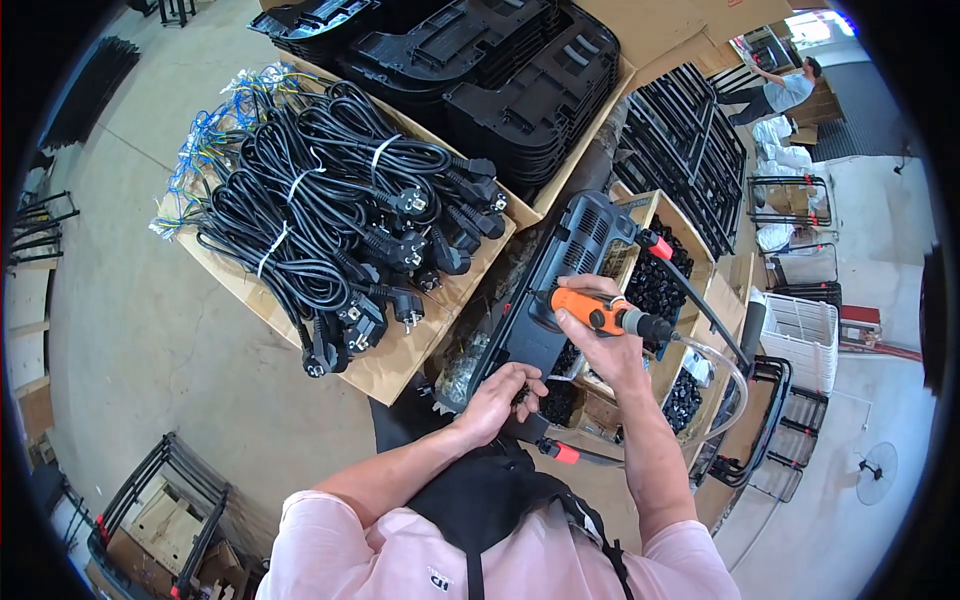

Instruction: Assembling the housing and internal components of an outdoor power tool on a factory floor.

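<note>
My right hand [600, 335] grips an orange and black pneumatic screwdriver [600, 312], its tip pressed on a long dark plastic panel [555, 285] that lies tilted in front of me. A clear air hose [722, 362] curls off the tool's rear. My left hand [498, 398] rests on the panel's near end, fingers curled over small black parts. Red-tipped pieces stick out at the panel's far end [658, 245] and near end [562, 452].
A cardboard sheet holds bundled black power cables with plugs [330, 215]. Stacked black plastic housings [480, 70] lie behind. Boxes of small black parts [662, 285] stand to the right, beside black metal frames [690, 145]. A person [785, 90] works far right.
</note>
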Demonstrator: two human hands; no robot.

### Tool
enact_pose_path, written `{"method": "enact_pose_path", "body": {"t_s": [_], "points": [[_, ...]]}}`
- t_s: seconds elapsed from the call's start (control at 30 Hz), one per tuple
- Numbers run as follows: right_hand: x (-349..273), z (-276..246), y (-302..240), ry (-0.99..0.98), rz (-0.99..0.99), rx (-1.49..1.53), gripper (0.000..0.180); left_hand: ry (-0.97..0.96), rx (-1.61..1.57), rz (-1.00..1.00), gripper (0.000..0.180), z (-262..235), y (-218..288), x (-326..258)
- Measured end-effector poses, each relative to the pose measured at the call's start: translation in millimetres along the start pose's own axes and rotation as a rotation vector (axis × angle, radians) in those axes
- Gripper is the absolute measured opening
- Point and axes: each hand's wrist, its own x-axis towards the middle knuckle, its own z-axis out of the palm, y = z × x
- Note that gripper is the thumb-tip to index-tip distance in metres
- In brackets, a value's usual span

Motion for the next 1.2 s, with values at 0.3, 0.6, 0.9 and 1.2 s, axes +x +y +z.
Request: {"method": "enact_pose_path", "body": {"t_s": [0.3, 0.6, 0.9, 1.2], "points": [[0.7, -2.3, 6.8, -0.019, -0.033, -0.035, 0.039, 0.008, 0.018, 0.037, 0.031, 1.7, -2.2, -2.1], [-33.5, -17.0, -8.7, 0.150, -0.074, 0.208, 0.054, 0.077, 0.038, -0.006, 0.031, 10.0, -7.1, -9.3], [-144.6, -54.1, 9.6, 0.237, -0.060, 0.318, 0.055, 0.071, -0.032, -0.106, 0.029, 38.6, -38.7, -31.1], [-241.8, -84.9, 39.4, 0.299, -0.009, 0.455, 0.056, 0.032, 0.035, -0.092, 0.026, 57.5, -92.2, -48.2]]}}
